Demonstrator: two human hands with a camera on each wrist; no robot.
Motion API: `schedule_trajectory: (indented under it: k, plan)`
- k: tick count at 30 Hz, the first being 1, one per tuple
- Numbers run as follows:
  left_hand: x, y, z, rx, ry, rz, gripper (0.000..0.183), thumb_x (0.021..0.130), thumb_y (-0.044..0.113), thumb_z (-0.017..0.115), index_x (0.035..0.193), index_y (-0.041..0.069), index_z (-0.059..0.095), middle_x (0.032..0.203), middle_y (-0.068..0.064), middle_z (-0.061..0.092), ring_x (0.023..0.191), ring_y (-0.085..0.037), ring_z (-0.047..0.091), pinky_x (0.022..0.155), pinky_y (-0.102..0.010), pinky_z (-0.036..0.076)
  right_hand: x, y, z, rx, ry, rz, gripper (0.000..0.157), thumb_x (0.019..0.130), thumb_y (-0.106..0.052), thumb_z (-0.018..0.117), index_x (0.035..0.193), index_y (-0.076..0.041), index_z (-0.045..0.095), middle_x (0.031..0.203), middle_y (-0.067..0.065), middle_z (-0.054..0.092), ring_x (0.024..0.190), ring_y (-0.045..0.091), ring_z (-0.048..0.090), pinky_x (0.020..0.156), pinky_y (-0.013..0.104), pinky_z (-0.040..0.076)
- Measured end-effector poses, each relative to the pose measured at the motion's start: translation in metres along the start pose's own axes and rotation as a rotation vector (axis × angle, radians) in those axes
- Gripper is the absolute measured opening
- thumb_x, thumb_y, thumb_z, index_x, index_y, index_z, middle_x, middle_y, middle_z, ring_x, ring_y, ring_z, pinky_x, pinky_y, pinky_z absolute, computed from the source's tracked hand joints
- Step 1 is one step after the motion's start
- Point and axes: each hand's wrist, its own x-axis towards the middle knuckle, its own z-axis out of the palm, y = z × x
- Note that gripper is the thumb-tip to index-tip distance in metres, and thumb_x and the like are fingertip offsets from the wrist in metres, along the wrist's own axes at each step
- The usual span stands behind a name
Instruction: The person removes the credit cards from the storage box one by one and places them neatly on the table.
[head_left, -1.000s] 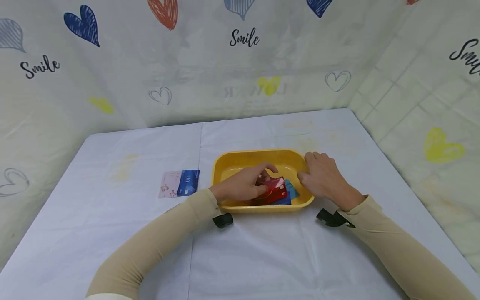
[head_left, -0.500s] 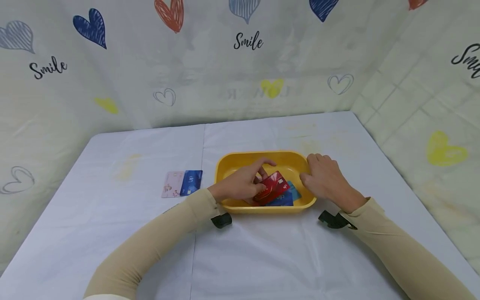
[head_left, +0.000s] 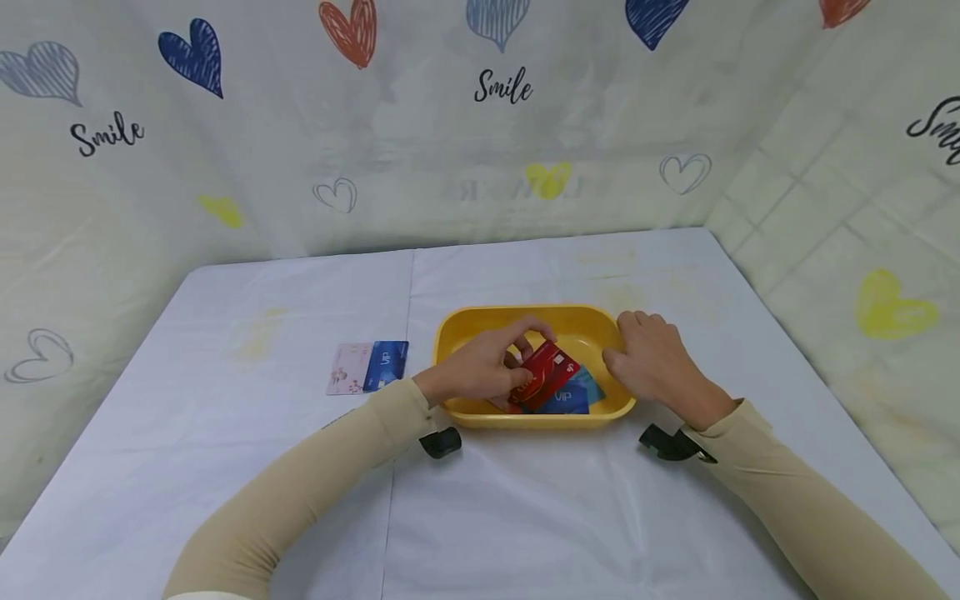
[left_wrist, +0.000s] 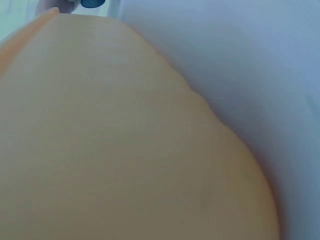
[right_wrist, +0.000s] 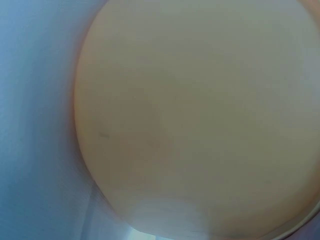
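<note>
In the head view a yellow tray (head_left: 525,422) holds several plastic cards. My left hand (head_left: 487,365) reaches in over its left side and pinches a red card (head_left: 551,373) between thumb and fingers, the card tilted. Under and beside the red card lie a blue VIP card (head_left: 567,401) and a light blue card (head_left: 590,383). At the tray's right end my right hand (head_left: 654,358) grips the rim, thumb on the inner side. Both wrist views are mostly filled by a beige sleeve (left_wrist: 125,125), so the hands' work is hidden there.
Left of the tray, a pink flowered card (head_left: 348,369) and a blue VIP card (head_left: 387,365) lie side by side on the white tablecloth (head_left: 510,517). A hanging cloth (head_left: 420,125) printed with hearts stands behind the table and along its right side.
The red card has turned and lifted slightly in my left hand, showing more of the blue VIP card beneath. My right hand stays on the rim. The head view has shifted slightly.
</note>
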Motion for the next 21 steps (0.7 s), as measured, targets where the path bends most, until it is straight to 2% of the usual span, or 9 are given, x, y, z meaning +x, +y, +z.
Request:
schedule_trajectory:
  k: [7,14,21]
  plan:
    - [-0.004,0.000,-0.002,0.038,0.013,0.002,0.048,0.099,0.009,0.063,0.133,0.039,0.048,0.121,-0.008,0.058,0.101,-0.025,0.072,0.068,-0.039,0.066,-0.001,0.000,0.000,-0.001,0.008,-0.008,0.031,0.094,-0.022,0.045,0.104,0.006,0.053,0.086,0.014,0.049,0.083,0.033,0.045,0.071,0.037,0.031]
    - [-0.007,0.001,-0.004,0.048,0.002,0.020,0.047,0.099,0.009,0.063,0.135,0.034,0.046,0.123,-0.009,0.059,0.103,-0.024,0.071,0.068,-0.040,0.066,-0.001,0.000,0.001,0.003,0.015,-0.006,0.031,0.093,-0.022,0.045,0.105,0.006,0.053,0.086,0.014,0.049,0.084,0.033,0.045,0.072,0.037,0.031]
    - [-0.013,0.003,-0.009,0.071,0.036,0.016,0.048,0.101,0.010,0.064,0.140,0.029,0.044,0.127,-0.010,0.060,0.115,-0.028,0.067,0.072,-0.038,0.066,-0.001,0.000,0.002,0.007,0.018,0.000,0.031,0.093,-0.021,0.045,0.105,0.006,0.053,0.086,0.015,0.049,0.083,0.033,0.045,0.072,0.037,0.031]
